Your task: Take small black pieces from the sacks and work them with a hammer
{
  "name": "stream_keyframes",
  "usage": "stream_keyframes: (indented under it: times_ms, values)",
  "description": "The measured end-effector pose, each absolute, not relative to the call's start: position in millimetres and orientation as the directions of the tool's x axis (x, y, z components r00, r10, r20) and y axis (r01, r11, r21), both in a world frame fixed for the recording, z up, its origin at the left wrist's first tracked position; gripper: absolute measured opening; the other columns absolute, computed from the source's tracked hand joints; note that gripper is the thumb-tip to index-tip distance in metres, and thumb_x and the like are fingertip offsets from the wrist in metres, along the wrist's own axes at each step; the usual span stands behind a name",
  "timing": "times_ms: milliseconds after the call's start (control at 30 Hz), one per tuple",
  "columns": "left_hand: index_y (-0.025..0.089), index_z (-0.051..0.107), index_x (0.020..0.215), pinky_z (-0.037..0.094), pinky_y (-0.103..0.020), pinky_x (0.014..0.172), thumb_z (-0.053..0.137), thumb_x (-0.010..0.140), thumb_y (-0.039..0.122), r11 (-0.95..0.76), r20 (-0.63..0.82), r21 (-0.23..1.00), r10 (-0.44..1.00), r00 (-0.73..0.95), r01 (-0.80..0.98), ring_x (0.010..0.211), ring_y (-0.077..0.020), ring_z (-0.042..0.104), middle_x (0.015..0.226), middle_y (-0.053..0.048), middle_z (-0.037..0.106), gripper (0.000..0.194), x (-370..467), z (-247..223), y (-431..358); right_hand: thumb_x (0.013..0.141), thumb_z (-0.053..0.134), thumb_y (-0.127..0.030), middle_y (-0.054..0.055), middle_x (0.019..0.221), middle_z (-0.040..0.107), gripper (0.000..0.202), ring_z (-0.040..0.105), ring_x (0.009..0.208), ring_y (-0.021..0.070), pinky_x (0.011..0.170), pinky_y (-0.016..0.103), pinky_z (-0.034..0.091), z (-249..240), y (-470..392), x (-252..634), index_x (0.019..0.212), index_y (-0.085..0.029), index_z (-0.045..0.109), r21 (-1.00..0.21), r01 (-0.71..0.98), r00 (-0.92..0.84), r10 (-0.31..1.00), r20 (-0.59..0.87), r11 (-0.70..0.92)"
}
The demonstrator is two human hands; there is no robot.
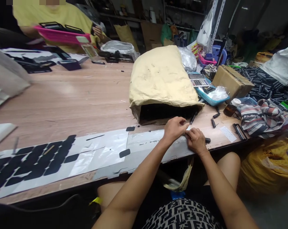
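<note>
My right hand (195,140) is closed over a dark piece on the table's front edge; only its short black rounded end (207,140) sticks out to the right. My left hand (176,127) is just beside it, fingers bent together and almost meeting the right fingertips. Whatever sits between those left fingers is too small to make out. Behind both hands lies a big yellowish sack (161,76), its dark mouth facing me. A thin black part (193,117) leans at the right corner of that mouth. Under my forearms runs a pale sheet (148,144).
Black rounded patches (35,160) lie in rows on white sheet at the left. To the right are loose black parts (213,123), a brown bottle (231,108), a striped cloth (260,117) and a cardboard box (232,81). Across the table, a person in yellow sits behind a pink basket (60,35).
</note>
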State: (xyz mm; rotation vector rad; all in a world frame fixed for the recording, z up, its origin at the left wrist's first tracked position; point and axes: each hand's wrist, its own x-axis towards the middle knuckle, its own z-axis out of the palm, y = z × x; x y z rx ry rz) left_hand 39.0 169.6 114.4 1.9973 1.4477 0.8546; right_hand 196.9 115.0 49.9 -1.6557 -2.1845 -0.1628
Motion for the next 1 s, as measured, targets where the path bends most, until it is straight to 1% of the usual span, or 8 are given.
stream_keyframes:
  times_ms: [167,300,400,467,567,667,867,1000]
  values:
    - [0.018,0.078,0.097,0.052,-0.035,0.079,0.065,0.086,0.045,-0.161,-0.041,0.503,0.977,0.21,0.849,0.1,-0.0304,0.07,0.102,-0.015,0.076,0.032,104.7,109.6,216.7,0.089,0.056,-0.021,0.008,0.095,0.063,0.026,0.049,0.09,0.0235,0.075,0.034,0.036,45.1,117.4,199.2,0.109,-0.023,0.072,-0.115,0.949,-0.23,0.897,0.377,0.292]
    - [0.012,0.076,0.104,0.052,-0.035,0.079,0.064,0.086,0.031,-0.138,-0.098,0.407,0.976,0.193,0.903,0.103,-0.0323,0.071,0.107,-0.022,0.074,0.03,127.6,98.9,228.0,0.09,0.055,-0.022,0.009,0.096,0.063,0.02,0.048,0.089,0.0239,0.073,0.034,0.036,45.4,117.8,199.2,0.101,-0.021,0.072,-0.081,0.958,-0.229,0.903,0.364,0.276]
    - [0.016,0.077,0.1,0.051,-0.035,0.078,0.063,0.085,0.032,-0.135,-0.092,0.459,0.976,0.198,0.878,0.101,-0.0309,0.071,0.105,-0.019,0.075,0.026,119.4,99.9,228.0,0.091,0.055,-0.022,0.009,0.097,0.063,0.022,0.049,0.09,0.0238,0.074,0.034,0.036,47.5,116.8,198.4,0.105,-0.022,0.072,-0.099,0.954,-0.231,0.906,0.356,0.282]
    - [0.02,0.077,0.096,0.05,-0.033,0.077,0.066,0.084,0.038,-0.173,-0.01,0.552,0.977,0.214,0.816,0.096,-0.0277,0.07,0.101,-0.013,0.076,0.025,99.7,104.4,222.7,0.092,0.056,-0.022,0.008,0.098,0.064,0.024,0.049,0.091,0.0234,0.076,0.034,0.037,48.7,115.9,197.8,0.109,-0.024,0.072,-0.128,0.948,-0.232,0.905,0.357,0.293]
    - [0.021,0.076,0.091,0.047,-0.028,0.071,0.07,0.082,0.042,-0.245,0.15,0.723,0.968,0.2,0.646,0.081,-0.0194,0.067,0.087,-0.004,0.075,0.023,51.2,109.3,203.6,0.094,0.057,-0.024,0.006,0.099,0.065,0.022,0.05,0.093,0.0225,0.078,0.033,0.037,50.0,114.4,197.0,0.11,-0.025,0.072,-0.16,0.939,-0.232,0.905,0.357,0.303]
    - [0.02,0.074,0.091,0.044,-0.026,0.065,0.071,0.082,0.048,-0.267,0.225,0.841,0.964,0.145,0.47,0.069,-0.0155,0.06,0.077,-0.001,0.071,0.03,-5.1,100.7,174.4,0.096,0.057,-0.025,0.006,0.099,0.065,0.02,0.051,0.093,0.0218,0.078,0.032,0.037,50.7,113.3,196.3,0.11,-0.025,0.071,-0.167,0.941,-0.222,0.909,0.354,0.295]
    - [0.023,0.077,0.093,0.044,-0.034,0.082,0.076,0.079,0.038,-0.364,0.238,0.766,0.926,0.293,0.53,0.087,-0.0211,0.059,0.087,-0.003,0.072,0.02,-56.0,48.2,135.8,0.097,0.055,-0.024,0.006,0.099,0.066,0.023,0.051,0.09,0.0218,0.077,0.033,0.038,50.0,115.3,195.4,0.113,-0.024,0.071,-0.141,0.955,-0.197,0.913,0.356,0.262]
    - [0.025,0.079,0.097,0.043,-0.036,0.086,0.077,0.08,0.036,-0.326,0.204,0.697,0.944,0.26,0.638,0.091,-0.0231,0.057,0.085,-0.003,0.069,0.021,-44.4,29.6,138.8,0.098,0.052,-0.024,0.006,0.097,0.068,0.024,0.054,0.089,0.0217,0.079,0.032,0.042,50.2,114.8,198.4,0.111,-0.023,0.072,-0.192,0.951,-0.152,0.907,0.393,0.242]
